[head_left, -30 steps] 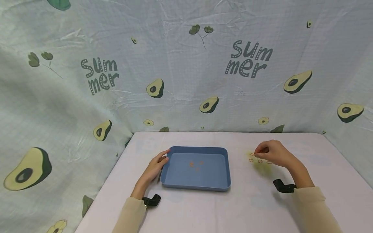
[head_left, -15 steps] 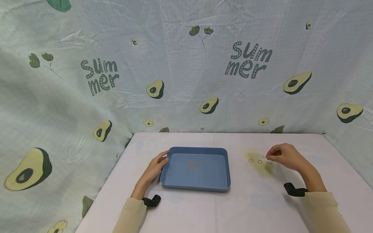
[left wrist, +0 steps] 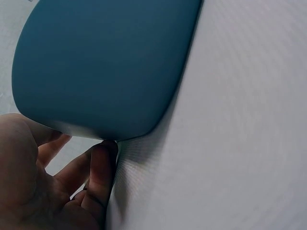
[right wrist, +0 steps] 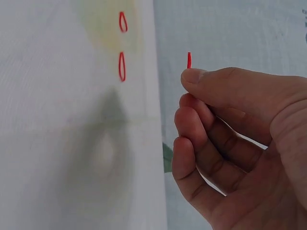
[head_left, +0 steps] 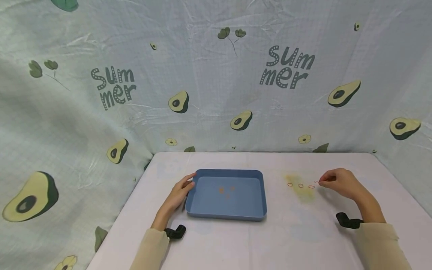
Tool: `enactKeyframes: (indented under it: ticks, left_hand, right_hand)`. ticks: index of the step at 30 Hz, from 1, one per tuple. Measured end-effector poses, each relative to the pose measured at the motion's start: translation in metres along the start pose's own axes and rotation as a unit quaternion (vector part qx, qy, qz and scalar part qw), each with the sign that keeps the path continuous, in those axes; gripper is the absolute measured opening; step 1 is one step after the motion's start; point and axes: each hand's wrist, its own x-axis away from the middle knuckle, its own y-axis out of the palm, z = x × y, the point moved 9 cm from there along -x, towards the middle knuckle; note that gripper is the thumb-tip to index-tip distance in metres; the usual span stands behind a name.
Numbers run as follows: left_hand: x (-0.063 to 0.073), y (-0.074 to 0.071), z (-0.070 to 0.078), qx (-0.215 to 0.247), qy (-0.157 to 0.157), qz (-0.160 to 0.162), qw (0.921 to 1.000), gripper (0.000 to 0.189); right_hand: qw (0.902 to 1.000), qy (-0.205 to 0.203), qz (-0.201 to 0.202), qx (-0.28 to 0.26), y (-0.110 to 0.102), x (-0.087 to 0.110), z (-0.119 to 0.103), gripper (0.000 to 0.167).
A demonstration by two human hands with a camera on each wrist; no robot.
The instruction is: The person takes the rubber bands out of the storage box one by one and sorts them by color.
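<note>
My right hand (head_left: 341, 183) pinches a thin red rubber band (head_left: 316, 182) between thumb and forefinger, over the right part of the table. In the right wrist view, part of the pinched band (right wrist: 189, 60) sticks up past the thumb tip. Left of this hand, three more red bands lie in a row: a left band (head_left: 290, 184), a middle band (head_left: 300, 185) and a right band (head_left: 311, 186). My left hand (head_left: 177, 194) holds the left edge of a shallow blue tray (head_left: 226, 216), fingertips at its rim; the left wrist view shows fingers curled against its outer side.
Small orange-brown spots (head_left: 221, 190) show on the tray floor. The table cover (head_left: 233, 247) is pale, with a yellow-green patch (head_left: 303, 195) under the row of bands. A printed cloth (head_left: 209, 75) hangs behind the table.
My right hand has moved rightward with the pinched band, from above the left part of the row to just past its right end. The left hand and tray stay put.
</note>
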Motion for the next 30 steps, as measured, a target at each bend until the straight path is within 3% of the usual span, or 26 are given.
enactKeyframes:
  ticks: [9,30]
  left_hand:
    - [0.000,0.001,0.000,-0.003,0.004,-0.004,1.0000,0.048]
    - [0.001,-0.001,-0.002,-0.007,-0.002,-0.006,1.0000,0.047]
  right_hand:
    - [0.9987,0.049,-0.014,0.001,0.004,0.001,0.030,0.021]
    - [0.9951,0.097,-0.014,-0.012,0.012,0.001,0.045,0.022]
